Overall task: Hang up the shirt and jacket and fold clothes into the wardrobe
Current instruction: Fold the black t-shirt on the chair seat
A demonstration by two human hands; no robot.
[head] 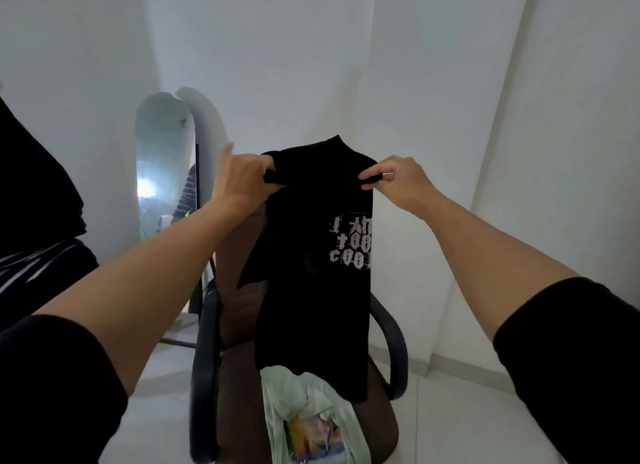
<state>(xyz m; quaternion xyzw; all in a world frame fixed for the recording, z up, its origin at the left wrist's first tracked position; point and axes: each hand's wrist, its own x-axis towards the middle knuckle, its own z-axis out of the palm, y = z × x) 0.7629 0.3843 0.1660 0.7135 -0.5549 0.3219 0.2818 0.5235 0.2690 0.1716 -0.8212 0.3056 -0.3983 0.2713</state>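
Observation:
I hold a black T-shirt (311,256) with white printed lettering up in front of me, hanging lengthwise above a chair. My left hand (242,179) grips its top left corner, with the index finger sticking out. My right hand (398,179) pinches the top right corner between thumb and fingers. The shirt looks folded lengthwise, one sleeve jutting out on the left. Below it a pale green T-shirt (308,418) with a colourful print lies crumpled on the seat.
A brown office chair (235,311) with black armrests stands right in front of me on a white floor. A standing mirror (162,166) leans in the left corner. Dark clothing (38,200) hangs at the far left. White walls surround the spot.

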